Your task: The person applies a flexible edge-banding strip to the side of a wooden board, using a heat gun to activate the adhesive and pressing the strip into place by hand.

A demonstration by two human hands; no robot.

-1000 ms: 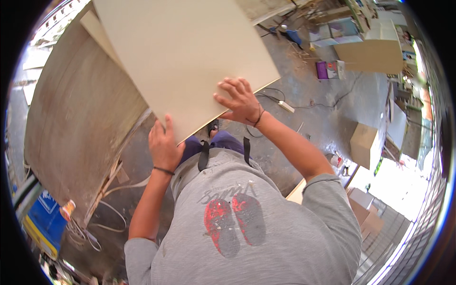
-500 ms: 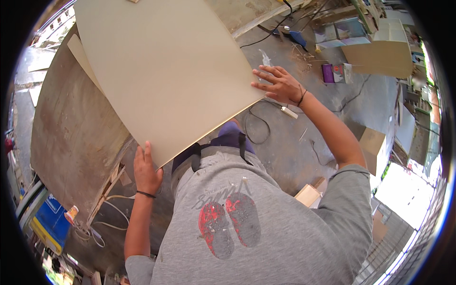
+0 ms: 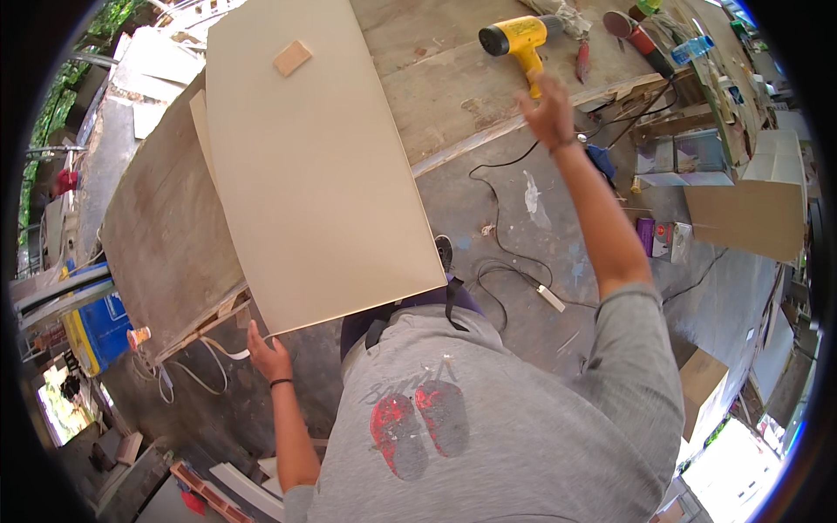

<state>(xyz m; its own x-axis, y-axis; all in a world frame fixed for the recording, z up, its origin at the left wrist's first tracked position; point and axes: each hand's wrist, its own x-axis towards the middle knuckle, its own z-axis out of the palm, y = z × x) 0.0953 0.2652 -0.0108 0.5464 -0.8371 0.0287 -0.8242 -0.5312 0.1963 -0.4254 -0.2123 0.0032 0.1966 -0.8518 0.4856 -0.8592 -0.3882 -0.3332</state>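
Steadying: a person's left hand (image 3: pixel 266 356) grips the near lower corner of a large cream board (image 3: pixel 318 166), fingers closed on its edge, apparently to keep the sheet from sliding.
Board: lies flat across a worn wooden workbench (image 3: pixel 157 235), its near end overhanging toward the person's body, so one corner hold seems enough to control it.
Small block: a pale wooden offcut (image 3: pixel 292 57) rests on the board's far end.
Right hand (image 3: pixel 547 112): lifted off the board, arm stretched up and forward, fingers spread and holding nothing, just below a yellow power tool (image 3: pixel 519 39) lying on the bench.
Floor: a black cable (image 3: pixel 501 261) loops over the concrete between bench and feet.
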